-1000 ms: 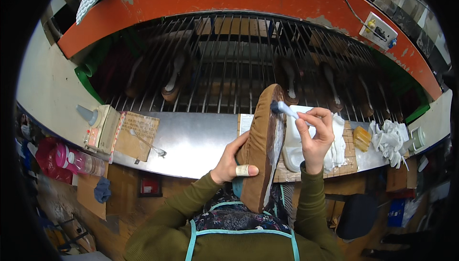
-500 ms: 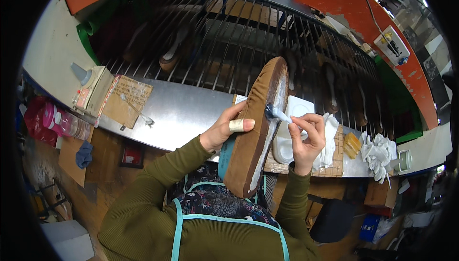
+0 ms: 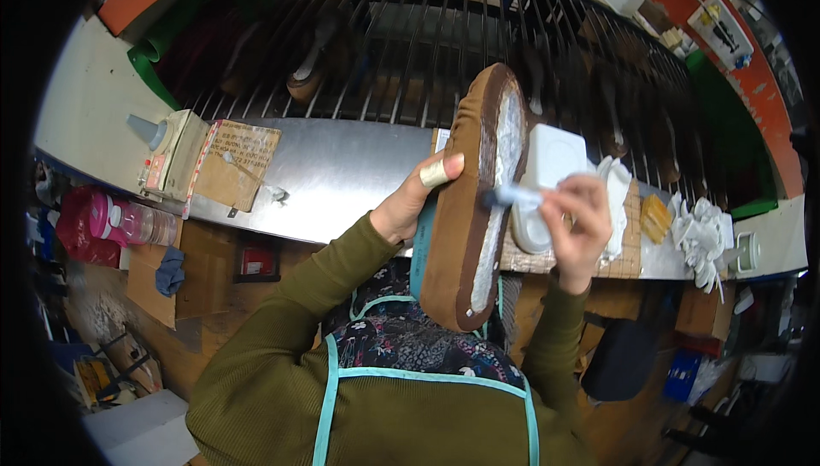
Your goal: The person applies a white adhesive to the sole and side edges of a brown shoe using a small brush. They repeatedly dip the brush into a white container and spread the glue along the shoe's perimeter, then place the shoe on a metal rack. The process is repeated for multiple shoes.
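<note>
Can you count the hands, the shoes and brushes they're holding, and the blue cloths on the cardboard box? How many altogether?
Hands: 2 (left hand, right hand)
Held shoes: 1 (brown shoe)
Held brushes: 1 (small brush)
Blue cloths on the cardboard box: 1 (blue cloth)
Total: 5

A head-worn fisheye looks down over the workbench.

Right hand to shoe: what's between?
Head view: a brush spans from the right hand to the shoe, dark bristles on the shoe side. Blur hides whether they touch. A white container shows behind.
</note>
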A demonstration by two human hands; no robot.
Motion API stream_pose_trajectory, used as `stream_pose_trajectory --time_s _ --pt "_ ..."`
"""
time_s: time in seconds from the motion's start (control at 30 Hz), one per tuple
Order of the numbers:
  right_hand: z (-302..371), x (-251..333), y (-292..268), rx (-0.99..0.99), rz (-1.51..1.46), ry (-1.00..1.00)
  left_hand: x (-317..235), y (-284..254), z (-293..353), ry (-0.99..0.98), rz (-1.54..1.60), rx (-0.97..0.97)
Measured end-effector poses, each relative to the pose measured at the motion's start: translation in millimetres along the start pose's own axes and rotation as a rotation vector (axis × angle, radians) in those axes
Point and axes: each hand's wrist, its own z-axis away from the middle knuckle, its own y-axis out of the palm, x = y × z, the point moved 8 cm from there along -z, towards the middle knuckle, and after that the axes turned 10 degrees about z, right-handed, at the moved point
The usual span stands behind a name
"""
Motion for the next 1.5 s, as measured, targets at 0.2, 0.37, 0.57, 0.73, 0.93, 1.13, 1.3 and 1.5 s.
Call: stream_pose_trajectory --time_s 0.2,0.37,0.57,0.73,0.93,1.13,1.3,1.5 --pt "-19 4 3 0.055 0.120 0.116 4 9 8 0.063 0.060 0.017" --pt "-18 -7 7 0.082 -0.073 0.141 6 1 14 0.084 0.066 -0.006" --pt "43 -20 25 0.066 -0.129 0.411 5 -10 21 0.092 0.043 -0.094" --pt "84 -4 26 0.118 -0.349 0.624 2 -30 26 0.136 -0.001 -0.249" --pt "102 5 32 0.057 -0.224 0.649 1 -40 29 0.175 -0.076 -0.294" --pt "83 0 46 -0.009 -0.094 0.536 2 -42 32 0.154 -0.107 -0.280" --pt "62 -4 52 -0.032 -0.027 0.428 3 -43 34 0.199 -0.182 -0.291" --pt "39 1 52 -0.059 0.036 0.288 0 -38 32 0.168 -0.116 -0.248"
